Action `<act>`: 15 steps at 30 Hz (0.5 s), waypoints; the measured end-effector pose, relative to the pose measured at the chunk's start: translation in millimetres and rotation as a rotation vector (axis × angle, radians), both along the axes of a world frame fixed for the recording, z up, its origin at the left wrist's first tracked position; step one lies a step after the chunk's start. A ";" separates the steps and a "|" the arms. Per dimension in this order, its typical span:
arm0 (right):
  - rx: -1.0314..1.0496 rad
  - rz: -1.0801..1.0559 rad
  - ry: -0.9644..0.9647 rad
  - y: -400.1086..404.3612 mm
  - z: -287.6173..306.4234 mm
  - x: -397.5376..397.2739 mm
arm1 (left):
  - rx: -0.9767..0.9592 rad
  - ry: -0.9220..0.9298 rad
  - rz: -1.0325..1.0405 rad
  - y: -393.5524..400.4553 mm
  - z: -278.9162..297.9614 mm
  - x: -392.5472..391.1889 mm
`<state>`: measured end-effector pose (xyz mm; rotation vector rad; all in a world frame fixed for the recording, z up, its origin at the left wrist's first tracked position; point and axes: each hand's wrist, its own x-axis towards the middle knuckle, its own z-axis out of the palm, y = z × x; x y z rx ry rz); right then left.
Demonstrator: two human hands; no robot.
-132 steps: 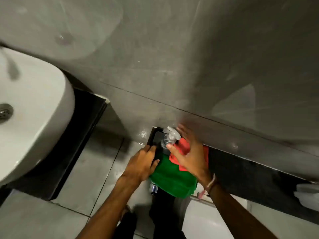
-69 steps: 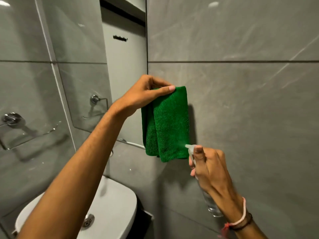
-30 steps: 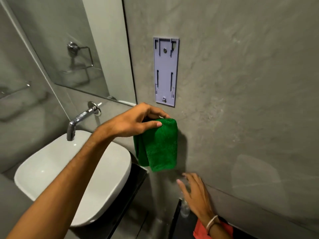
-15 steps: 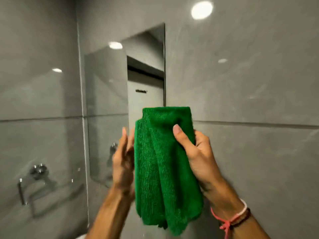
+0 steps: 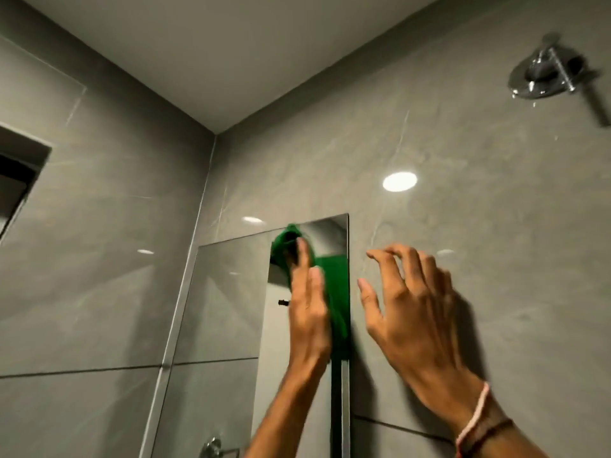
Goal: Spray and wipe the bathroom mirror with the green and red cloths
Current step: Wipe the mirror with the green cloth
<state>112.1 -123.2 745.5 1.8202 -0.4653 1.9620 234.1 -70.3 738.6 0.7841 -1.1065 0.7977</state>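
Note:
The green cloth (image 5: 338, 292) lies flat against the upper right part of the mirror (image 5: 224, 309), close to its top edge. My left hand (image 5: 309, 315) presses the cloth onto the glass with fingers straight and pointing up. A green patch above my fingertips is the cloth's reflection. My right hand (image 5: 408, 312) hovers just right of the mirror's edge, over the grey wall tile, fingers spread and curled, holding nothing. Neither the red cloth nor the spray bottle is in view.
A chrome fitting (image 5: 542, 74) sticks out of the wall at the top right. A dark recess (image 5: 16, 173) sits in the left wall. A chrome towel ring (image 5: 215, 449) shows at the bottom edge. The mirror meets the room's corner on its left.
The view has tilted up toward the ceiling. The cloth went from both hands onto the mirror under my left hand. My right hand has let go and moved off to the right.

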 end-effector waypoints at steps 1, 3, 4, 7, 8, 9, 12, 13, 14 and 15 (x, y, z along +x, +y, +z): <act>-0.006 -0.078 0.041 -5.1 7.0 -0.3 | 0.139 -0.072 0.153 -13.0 20.5 4.7; 0.001 -0.207 0.154 -15.5 14.1 5.3 | 0.308 -0.171 0.505 -35.4 35.3 29.2; 0.005 -0.263 0.211 -17.6 14.9 6.2 | 0.325 -0.213 0.614 -39.6 36.8 41.9; -0.023 -0.362 0.282 -24.9 9.9 19.7 | 0.275 -0.317 0.648 -42.2 50.2 79.7; -0.039 -0.388 0.280 -26.9 9.4 23.6 | 0.270 -0.313 0.647 -39.4 58.5 93.0; -0.050 -0.403 0.276 -28.3 8.4 27.7 | 0.273 -0.294 0.639 -35.5 66.4 106.1; -0.091 -0.433 0.230 -33.8 6.5 33.7 | 0.232 -0.203 0.563 -23.5 82.0 154.1; -0.095 -0.448 0.222 -37.1 5.8 35.7 | 0.228 -0.158 0.549 -18.6 83.8 176.6; -0.097 -0.468 0.220 -39.7 6.2 36.1 | 0.240 -0.104 0.535 -13.2 84.3 200.6; -0.101 -0.485 0.216 -42.0 6.3 39.3 | 0.260 -0.022 0.531 -8.3 79.8 230.2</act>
